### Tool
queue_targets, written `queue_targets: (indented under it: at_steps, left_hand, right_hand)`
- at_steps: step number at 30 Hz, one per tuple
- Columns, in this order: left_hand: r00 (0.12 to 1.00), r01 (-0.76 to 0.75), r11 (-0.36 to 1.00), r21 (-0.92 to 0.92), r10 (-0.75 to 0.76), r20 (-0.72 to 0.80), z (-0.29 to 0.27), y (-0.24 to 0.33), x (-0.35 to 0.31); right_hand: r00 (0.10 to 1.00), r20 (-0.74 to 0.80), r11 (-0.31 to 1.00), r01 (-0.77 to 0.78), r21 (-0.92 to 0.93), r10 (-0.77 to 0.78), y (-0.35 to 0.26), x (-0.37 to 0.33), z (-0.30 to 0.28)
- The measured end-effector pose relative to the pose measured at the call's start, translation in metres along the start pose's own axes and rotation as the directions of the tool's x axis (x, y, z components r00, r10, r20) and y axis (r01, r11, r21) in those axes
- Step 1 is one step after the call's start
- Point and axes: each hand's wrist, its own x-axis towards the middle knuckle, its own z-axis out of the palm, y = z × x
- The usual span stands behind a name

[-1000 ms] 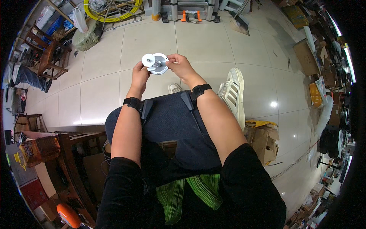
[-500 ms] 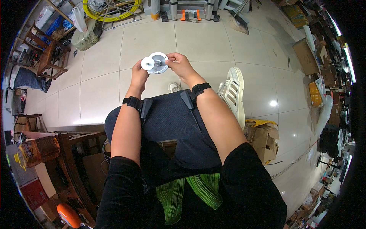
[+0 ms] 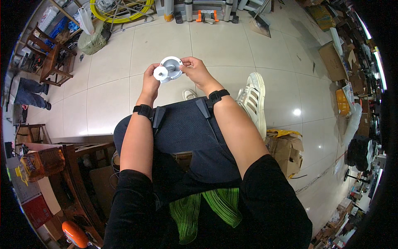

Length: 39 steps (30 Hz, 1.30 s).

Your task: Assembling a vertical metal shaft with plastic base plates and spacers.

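Note:
Out over the floor beyond my knees, both hands hold a white round fitting [image 3: 177,63], a shallow cup with a grey inside and a short stem. A smaller white disc [image 3: 161,74] sits at the stem's near-left end. My left hand [image 3: 150,81] is closed at the left, its fingers behind the disc and partly hidden. My right hand [image 3: 196,73] pinches the cup's right rim between thumb and fingers.
Cardboard boxes [image 3: 286,151] lie right of my legs. A wooden chair [image 3: 52,62] and another person's legs [image 3: 31,93] are at the left. A yellow coiled hose [image 3: 120,20] and a folded ladder [image 3: 207,10] are at the far side.
The fitting has tilted: the small disc turns more toward me and the cup shows more of its inside. At the left, the other person's legs have shifted.

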Motion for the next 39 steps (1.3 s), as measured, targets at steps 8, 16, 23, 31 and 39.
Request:
queue_targets:
  at_steps: [8,16,23,31,39]
  left_hand:
    - [0.999,0.033,0.999,0.013,-0.032,-0.01,0.001,0.004,-0.001]
    - [0.999,0.036,0.997,0.063,-0.035,-0.014,0.0,0.003,0.0]
    - [0.999,0.034,0.998,0.051,-0.032,-0.038,0.004,0.007,-0.002]
    - [1.0,-0.006,1.0,0.004,0.006,-0.018,0.008,0.008,-0.006]
    - [0.999,0.038,0.996,0.081,-0.035,-0.039,0.0,-0.003,0.002]
  right_hand:
    - [1.0,-0.014,0.999,-0.016,-0.028,0.015,0.002,0.002,0.0]
    - [0.999,-0.019,0.999,-0.035,-0.004,0.035,0.003,0.003,0.0]
    - [0.996,-0.014,0.996,-0.085,0.035,0.085,-0.006,-0.002,0.003]
    - [0.998,-0.012,0.998,-0.061,0.031,0.061,-0.004,-0.001,0.001]
    - [0.997,-0.006,0.996,-0.075,0.042,0.075,-0.001,0.001,0.001]
